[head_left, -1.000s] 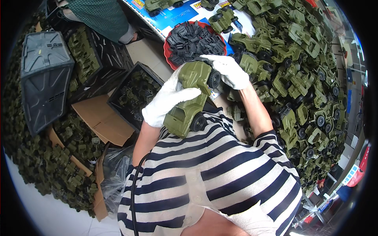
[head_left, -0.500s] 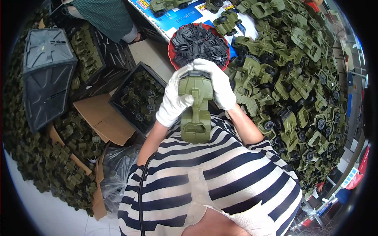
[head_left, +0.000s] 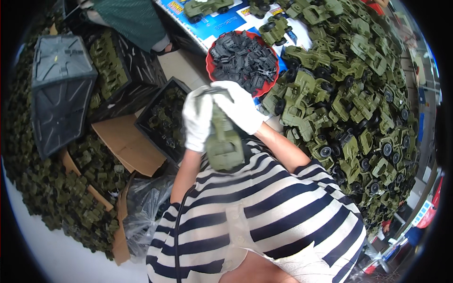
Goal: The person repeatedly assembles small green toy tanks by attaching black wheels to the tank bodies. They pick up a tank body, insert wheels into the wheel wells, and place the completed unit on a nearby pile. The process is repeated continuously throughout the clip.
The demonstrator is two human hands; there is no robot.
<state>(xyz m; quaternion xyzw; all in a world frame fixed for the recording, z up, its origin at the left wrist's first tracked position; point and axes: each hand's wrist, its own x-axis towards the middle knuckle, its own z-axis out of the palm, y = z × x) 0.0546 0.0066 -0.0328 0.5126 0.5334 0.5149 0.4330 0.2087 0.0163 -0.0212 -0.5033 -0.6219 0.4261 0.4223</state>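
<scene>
In front of my striped shirt, an olive-green toy vehicle body [head_left: 225,150] is held between both white-gloved hands. My left hand [head_left: 197,118] is closed along its left side. My right hand [head_left: 239,106] wraps over its far right end, fingers bent toward the left hand. Motion blurs the gloves and the far end, where a dark grey piece partly shows under the fingers. The body's near end sticks out below the hands. Just beyond them stands a red scalloped bowl [head_left: 208,61] heaped with dark grey plastic parts [head_left: 243,61].
A large pile of green toy vehicles [head_left: 349,104] fills the right side. At left are a dark crate [head_left: 141,123] of parts, a cardboard flap [head_left: 127,144], a clear plastic bag [head_left: 146,203] and a grey crate [head_left: 61,94]. Another person's green garment [head_left: 137,23] shows at upper left.
Both hands and the toy vehicle have shifted left. The vehicle now leans, its far end toward the left, and the right hand has come over its far part. The whole view has shifted slightly.
</scene>
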